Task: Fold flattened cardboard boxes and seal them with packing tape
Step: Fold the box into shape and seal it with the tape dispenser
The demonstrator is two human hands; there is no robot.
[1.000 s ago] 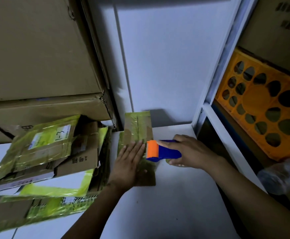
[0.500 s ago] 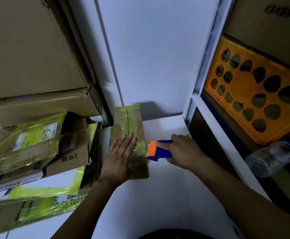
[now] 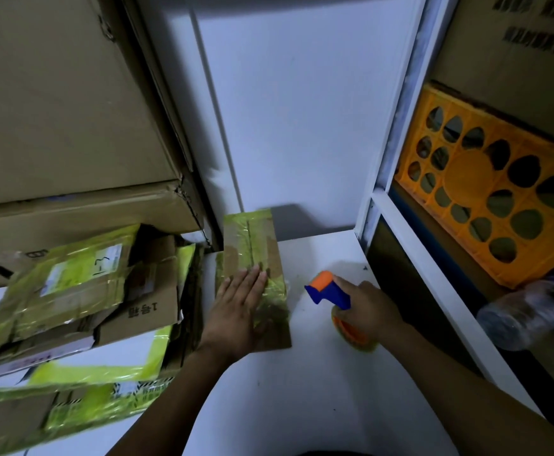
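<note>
the left hand (image 3: 236,311) lies flat, fingers straight and close together, pressing on the one small cardboard box (image 3: 252,245) wrapped in yellow-green tape on the white surface (image 3: 302,390). right of that box and apart from it, the right hand (image 3: 374,314) is curled round the handle of one blue-and-orange tape dispenser (image 3: 329,292). just left of the box is a pile of flattened boxes (image 3: 71,291), too overlapped to count, and far to its right stands one orange crate (image 3: 486,192), contents unclear, with one plastic bottle (image 3: 525,314) near it.

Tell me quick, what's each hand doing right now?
Left hand: open, pressing flat on the taped box.
Right hand: closed around the tape dispenser.
</note>
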